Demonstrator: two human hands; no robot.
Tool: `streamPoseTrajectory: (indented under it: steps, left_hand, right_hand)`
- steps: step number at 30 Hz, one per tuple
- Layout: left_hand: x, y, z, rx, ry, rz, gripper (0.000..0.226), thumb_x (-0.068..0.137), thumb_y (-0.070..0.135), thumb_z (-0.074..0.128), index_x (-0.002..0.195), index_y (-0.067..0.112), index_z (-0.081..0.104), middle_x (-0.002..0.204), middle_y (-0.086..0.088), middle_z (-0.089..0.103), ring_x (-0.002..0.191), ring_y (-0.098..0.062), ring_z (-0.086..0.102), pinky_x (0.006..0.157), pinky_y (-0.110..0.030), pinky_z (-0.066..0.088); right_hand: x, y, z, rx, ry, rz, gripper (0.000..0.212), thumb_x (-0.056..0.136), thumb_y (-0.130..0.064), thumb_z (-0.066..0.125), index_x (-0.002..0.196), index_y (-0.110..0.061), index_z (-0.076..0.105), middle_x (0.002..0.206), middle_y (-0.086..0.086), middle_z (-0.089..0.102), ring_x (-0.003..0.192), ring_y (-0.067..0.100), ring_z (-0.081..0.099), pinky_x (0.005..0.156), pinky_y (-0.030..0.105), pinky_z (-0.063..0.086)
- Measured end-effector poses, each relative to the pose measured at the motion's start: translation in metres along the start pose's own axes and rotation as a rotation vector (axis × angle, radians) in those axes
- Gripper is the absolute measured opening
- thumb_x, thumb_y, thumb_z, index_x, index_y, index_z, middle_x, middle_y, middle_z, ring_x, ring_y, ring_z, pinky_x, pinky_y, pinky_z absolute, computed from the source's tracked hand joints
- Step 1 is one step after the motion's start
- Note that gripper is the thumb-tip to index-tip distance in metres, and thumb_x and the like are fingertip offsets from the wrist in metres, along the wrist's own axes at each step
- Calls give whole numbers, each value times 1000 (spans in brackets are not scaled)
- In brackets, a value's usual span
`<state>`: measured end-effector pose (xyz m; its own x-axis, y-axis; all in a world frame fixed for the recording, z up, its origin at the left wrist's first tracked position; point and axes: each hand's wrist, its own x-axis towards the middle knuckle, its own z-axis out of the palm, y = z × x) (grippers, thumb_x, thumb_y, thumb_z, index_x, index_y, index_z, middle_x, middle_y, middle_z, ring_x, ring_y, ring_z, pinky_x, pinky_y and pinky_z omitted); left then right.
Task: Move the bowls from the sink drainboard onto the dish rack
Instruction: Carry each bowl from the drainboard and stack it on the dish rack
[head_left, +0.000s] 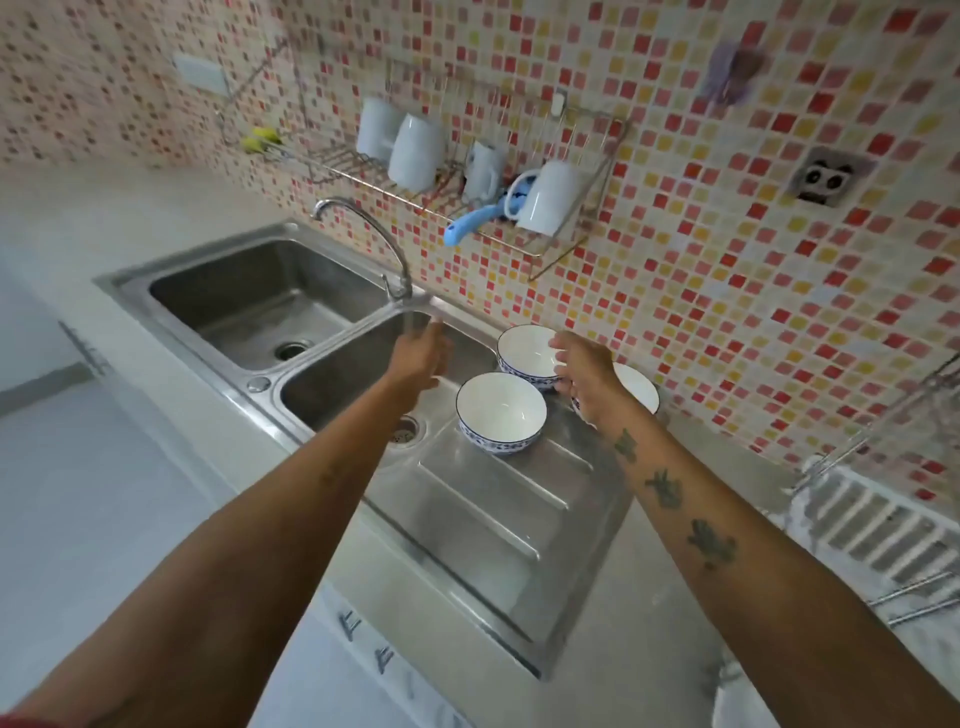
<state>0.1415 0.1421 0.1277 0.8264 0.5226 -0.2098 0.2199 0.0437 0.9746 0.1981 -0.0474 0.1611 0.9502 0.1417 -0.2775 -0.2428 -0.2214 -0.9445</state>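
Observation:
Three white bowls with blue patterned rims stand upright on the steel drainboard (498, 519). The nearest bowl (501, 413) sits at the drainboard's far end. A second bowl (527, 353) is behind it by the wall, and a third bowl (636, 387) shows partly behind my right hand (584, 371). That hand hovers with spread fingers between the second and third bowls, holding nothing. My left hand (418, 358) is stretched over the right sink basin below the tap, fingers loose and empty. The wall-mounted wire dish rack (571, 244) hangs above.
The wall rack holds several white mugs (415, 153) and a blue-handled utensil (470, 223). A curved tap (363, 234) stands between two sink basins (260, 301). A white slatted rack (883, 535) sits on the counter at right. A panda-shaped hook (826, 179) is on the tiled wall.

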Motion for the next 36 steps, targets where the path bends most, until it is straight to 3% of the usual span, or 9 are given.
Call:
streamPoseTrajectory:
  steps: [2,4,9,14,18,24,28,33,36]
  left_hand:
    - [22,-29,-6,19,0,-96,44,99,50,40,99,10,58,86,-7,57,64,-17,51,58,-24,40]
    - [41,-55,-5,16,7,-161,43,99,51,39,98,11,56,90,-8,53,66,-18,50,58,-26,39]
    - [72,-96,26,27,53,-222,41,102,39,40,80,7,52,79,-14,50,84,-23,47,74,-32,40]
    - [86,-114,60,-33,-41,-200,50,98,39,51,133,3,51,118,-5,58,106,-19,54,86,-27,41]
    - [95,-121,76,-98,0,-192,47,96,37,55,136,13,54,133,-9,60,120,-23,57,96,-28,43]
    - [94,-124,81,-173,99,-195,37,102,30,44,119,7,67,109,-12,69,96,-21,62,84,-28,48]
    - [91,-121,82,-172,122,-207,38,103,29,40,118,9,68,102,-7,65,93,-23,60,82,-30,48]
    - [74,-102,86,-255,127,-180,38,102,29,41,114,8,70,100,-8,67,90,-23,62,84,-36,53]
    - [57,-78,90,-287,98,-184,38,102,32,42,114,8,69,101,-11,67,92,-27,62,87,-40,53]
  right_hand:
    - [28,29,12,-36,-39,142,48,94,-37,49,132,-7,50,131,15,54,120,31,53,84,38,45]
    - [51,54,19,-42,19,186,50,96,-38,46,137,-10,44,127,7,54,119,27,51,96,42,44]
    - [78,104,31,28,69,234,27,91,-34,50,110,-18,62,122,4,62,104,23,55,91,38,46]
    - [100,138,43,187,102,345,23,91,-34,52,113,-28,55,123,9,59,109,28,56,84,41,48]
    - [109,142,51,185,147,358,36,91,-30,52,126,-22,55,129,10,58,111,29,56,94,45,51]
    - [115,135,56,136,185,349,38,97,-21,44,134,-17,51,120,7,56,99,23,51,82,36,44]
    - [106,132,57,161,186,326,39,96,-25,46,135,-18,50,133,10,57,101,24,54,83,36,46]
    - [92,121,48,251,225,264,30,95,-27,47,124,-22,55,131,9,59,103,25,57,90,40,50]
    - [77,105,37,309,263,213,36,98,-30,43,131,-19,52,128,3,56,107,23,54,86,35,48]
